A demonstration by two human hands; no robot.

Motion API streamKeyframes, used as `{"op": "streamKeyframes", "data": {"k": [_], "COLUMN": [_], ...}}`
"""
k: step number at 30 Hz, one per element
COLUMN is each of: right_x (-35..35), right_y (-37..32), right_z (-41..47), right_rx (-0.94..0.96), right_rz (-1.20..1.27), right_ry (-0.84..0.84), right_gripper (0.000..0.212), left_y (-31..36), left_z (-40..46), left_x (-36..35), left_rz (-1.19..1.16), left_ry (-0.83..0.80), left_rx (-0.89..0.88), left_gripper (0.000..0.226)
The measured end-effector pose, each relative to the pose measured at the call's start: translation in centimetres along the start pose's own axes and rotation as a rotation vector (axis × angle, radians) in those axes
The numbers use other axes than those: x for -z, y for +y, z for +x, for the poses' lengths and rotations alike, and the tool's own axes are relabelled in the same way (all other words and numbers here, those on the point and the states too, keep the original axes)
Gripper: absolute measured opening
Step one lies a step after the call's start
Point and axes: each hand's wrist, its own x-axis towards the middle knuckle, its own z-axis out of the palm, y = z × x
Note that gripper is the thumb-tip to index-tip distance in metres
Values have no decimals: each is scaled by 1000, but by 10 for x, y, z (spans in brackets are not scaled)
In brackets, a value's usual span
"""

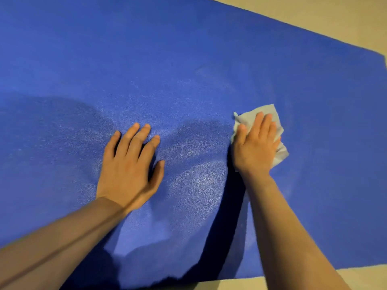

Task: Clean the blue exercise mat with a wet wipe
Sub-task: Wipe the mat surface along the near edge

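Fingers [264,122] flat on wipe [270,114] | mat [188,49] far edge beyond

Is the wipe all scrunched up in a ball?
No, the wet wipe lies spread under the right hand, edges showing around it.

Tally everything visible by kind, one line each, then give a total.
Blue foam exercise mat: 1
Crumpled white wet wipe, pressed flat on the mat under the right hand: 1
Bare hands: 2, the left hand resting flat on the mat and the right hand
Beige floor: 1
Total: 5
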Motion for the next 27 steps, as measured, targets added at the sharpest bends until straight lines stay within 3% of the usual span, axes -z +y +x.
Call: {"op": "streamKeyframes", "data": {"k": [3,8,11,13,15,19,22,24,27], "right_x": [-19,-32,-28,-27,-22,8,19,15,6], "right_y": [-52,-104,-98,-75,-38,62,86,71,32], "right_z": [-48,-146,-162,-150,-134,-135,-162,-182,-228], "right_rx": [89,672,954,1018,849,195,-91,-165,37], "right_rz": [38,-36,-46,-17,-2,-4,30,61,40], "right_ry": [-31,-64,-170,-159,-130,-121,-143,-145,-141], "right_gripper": [77,61,59,58,62,77,83,79,65], "left_y": [-4,-21,-47,-63,-74,-84,-77,-73,-74], "left_z": [-3,-21,-66,-99,-126,-152,-145,-142,-138], "left_x": [4,34,57,69,80,94,99,97,99], "left_rz": [-137,-453,-308,-196,-123,-89,-108,-90,-35], "left_ry": [-11,-37,-47,-91,-163,-327,-422,-514,-696], "left_rx": [47,286,472,591,611,526,582,618,646], "left_gripper": [46,35,51,58,62,72,91,106,107]}}
